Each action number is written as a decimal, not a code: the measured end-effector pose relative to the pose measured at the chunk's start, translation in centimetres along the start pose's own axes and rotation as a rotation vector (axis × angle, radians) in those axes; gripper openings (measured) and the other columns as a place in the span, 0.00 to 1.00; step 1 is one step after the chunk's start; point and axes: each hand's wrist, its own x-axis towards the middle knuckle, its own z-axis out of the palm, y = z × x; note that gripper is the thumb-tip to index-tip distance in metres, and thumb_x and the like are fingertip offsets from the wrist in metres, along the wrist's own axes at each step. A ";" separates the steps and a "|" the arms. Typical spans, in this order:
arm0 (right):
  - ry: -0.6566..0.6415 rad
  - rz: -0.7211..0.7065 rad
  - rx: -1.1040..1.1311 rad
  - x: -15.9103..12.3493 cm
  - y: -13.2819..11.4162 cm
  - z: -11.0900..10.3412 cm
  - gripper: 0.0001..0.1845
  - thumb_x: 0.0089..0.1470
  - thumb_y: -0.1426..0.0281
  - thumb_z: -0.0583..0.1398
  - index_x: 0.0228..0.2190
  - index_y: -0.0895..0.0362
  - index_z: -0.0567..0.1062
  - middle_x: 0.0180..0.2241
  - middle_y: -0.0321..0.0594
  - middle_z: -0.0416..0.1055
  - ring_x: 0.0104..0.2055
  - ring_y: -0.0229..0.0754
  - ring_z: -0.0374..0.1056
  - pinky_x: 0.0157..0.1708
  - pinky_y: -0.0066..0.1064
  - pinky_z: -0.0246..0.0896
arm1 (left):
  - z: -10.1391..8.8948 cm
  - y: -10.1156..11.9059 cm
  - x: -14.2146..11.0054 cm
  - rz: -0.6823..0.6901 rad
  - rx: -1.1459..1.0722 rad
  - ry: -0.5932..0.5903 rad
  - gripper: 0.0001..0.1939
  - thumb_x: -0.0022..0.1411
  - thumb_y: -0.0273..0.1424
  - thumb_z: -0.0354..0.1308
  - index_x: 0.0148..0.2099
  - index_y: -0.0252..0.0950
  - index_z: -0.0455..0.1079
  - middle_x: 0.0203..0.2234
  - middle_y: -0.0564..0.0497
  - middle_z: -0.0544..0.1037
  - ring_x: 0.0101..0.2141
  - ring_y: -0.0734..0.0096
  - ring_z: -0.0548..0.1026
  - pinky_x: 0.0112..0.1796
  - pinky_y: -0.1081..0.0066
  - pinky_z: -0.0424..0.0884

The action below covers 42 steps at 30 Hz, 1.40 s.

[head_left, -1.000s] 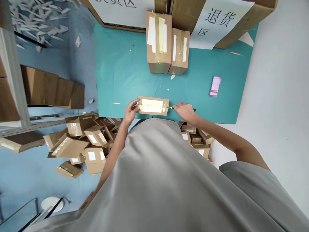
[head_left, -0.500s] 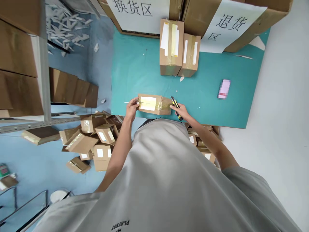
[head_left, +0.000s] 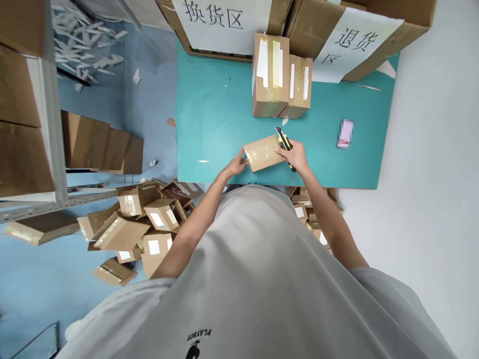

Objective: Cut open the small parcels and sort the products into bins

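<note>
A small taped cardboard box (head_left: pixel 262 153) is held between my two hands over the near part of the green table. My left hand (head_left: pixel 237 163) grips its left end, fingers closed on the edge. At its right end is my right hand (head_left: pixel 295 155), closed around a black and yellow utility knife (head_left: pixel 285 141), with the thumb and fingertips also against the box. The knife points up and away from me, its tip off the cardboard. A plain taped side of the box faces up; its underside is hidden.
Two labelled cartons, a larger one (head_left: pixel 270 75) and a smaller one (head_left: pixel 300 86), stand on the green table (head_left: pixel 209 109) ahead. Behind them are big boxes with paper signs (head_left: pixel 224 25). A blurred pink object (head_left: pixel 345 133) lies at right. Discarded boxes (head_left: pixel 125 232) heap on the floor at left.
The box has been turned so its labelled side no longer faces up, and it is now tilted. Both hands have shifted right and slightly away from me, the knife still in my right hand.
</note>
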 end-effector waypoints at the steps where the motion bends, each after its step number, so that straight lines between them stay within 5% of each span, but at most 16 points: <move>1: 0.012 0.002 -0.040 0.0 0.0 0.0 0.17 0.54 0.58 0.73 0.32 0.53 0.73 0.23 0.28 0.70 0.27 0.39 0.69 0.31 0.29 0.61 | -0.4 0.7 -0.2 -0.041 0.020 -0.002 0.43 0.62 0.36 0.69 0.77 0.32 0.68 0.49 0.37 0.86 0.47 0.51 0.84 0.58 0.48 0.79; 6: 0.169 -0.041 -0.235 -2.6 -0.3 1.0 0.18 0.59 0.54 0.71 0.36 0.55 0.77 0.33 0.39 0.79 0.37 0.46 0.72 0.41 0.34 0.68 | -4.0 4.7 -1.9 0.060 -0.016 0.082 0.30 0.71 0.45 0.65 0.68 0.34 0.78 0.63 0.36 0.83 0.56 0.52 0.83 0.59 0.54 0.80; 9: 0.174 -0.060 -0.229 -5.2 -0.8 1.9 0.22 0.70 0.51 0.62 0.48 0.57 0.80 0.41 0.45 0.83 0.42 0.50 0.77 0.46 0.37 0.71 | -4.8 7.0 -2.2 0.130 -0.013 0.080 0.26 0.70 0.49 0.68 0.60 0.35 0.83 0.56 0.39 0.87 0.54 0.54 0.84 0.56 0.59 0.81; 14: 0.005 -0.106 -0.267 -9.6 -2.6 3.4 0.33 0.77 0.53 0.52 0.71 0.59 0.70 0.51 0.52 0.86 0.43 0.52 0.82 0.51 0.40 0.76 | -4.4 9.1 -1.0 0.145 0.054 0.032 0.16 0.62 0.39 0.75 0.48 0.34 0.86 0.45 0.42 0.89 0.43 0.58 0.85 0.50 0.61 0.81; 23: -0.211 -0.068 -0.706 -12.7 -7.4 6.4 0.34 0.79 0.62 0.50 0.79 0.59 0.64 0.67 0.56 0.79 0.61 0.61 0.80 0.57 0.42 0.74 | -5.3 9.7 -0.1 0.087 0.070 0.005 0.12 0.58 0.35 0.76 0.43 0.35 0.89 0.39 0.45 0.90 0.37 0.60 0.83 0.44 0.65 0.78; 36: -0.255 0.117 -0.907 -13.1 -11.6 8.8 0.34 0.82 0.64 0.46 0.82 0.55 0.55 0.66 0.58 0.78 0.58 0.60 0.81 0.56 0.44 0.75 | -5.3 9.6 0.1 0.060 0.063 -0.004 0.11 0.55 0.34 0.77 0.41 0.38 0.90 0.36 0.48 0.90 0.34 0.63 0.81 0.41 0.66 0.76; 42: -0.284 0.140 -0.992 -12.9 -14.2 10.4 0.36 0.77 0.77 0.44 0.82 0.61 0.54 0.63 0.65 0.79 0.58 0.55 0.83 0.55 0.41 0.78 | -5.0 9.1 0.0 0.040 0.033 0.042 0.09 0.57 0.33 0.78 0.41 0.40 0.90 0.34 0.48 0.89 0.34 0.60 0.81 0.45 0.62 0.79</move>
